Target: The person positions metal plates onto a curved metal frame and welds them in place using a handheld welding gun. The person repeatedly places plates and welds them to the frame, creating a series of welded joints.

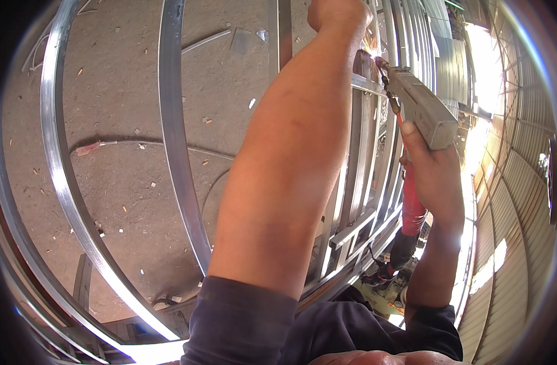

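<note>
My right hand [435,179] is closed round a welding torch [421,103] with a long grey box-shaped body, its thumb lying along the side. A dark nozzle at its far end meets a bright spark [373,55] on the metal frame [368,84]. Along the torch's left side run a dark line and a thin red one. Stretched forward across the middle, my left arm ends in my left hand [339,13] at the top edge, just left of the spark. Its fingers are cut off or hidden, so what it touches cannot be seen.
Long steel tubes [172,121] curve across the left side above a dirt floor [120,201] strewn with scraps and a thin cable [187,148]. More bars run close together under the spark. A red and black thing [412,207] lies below my right hand. Corrugated sheeting [509,243] stands at right.
</note>
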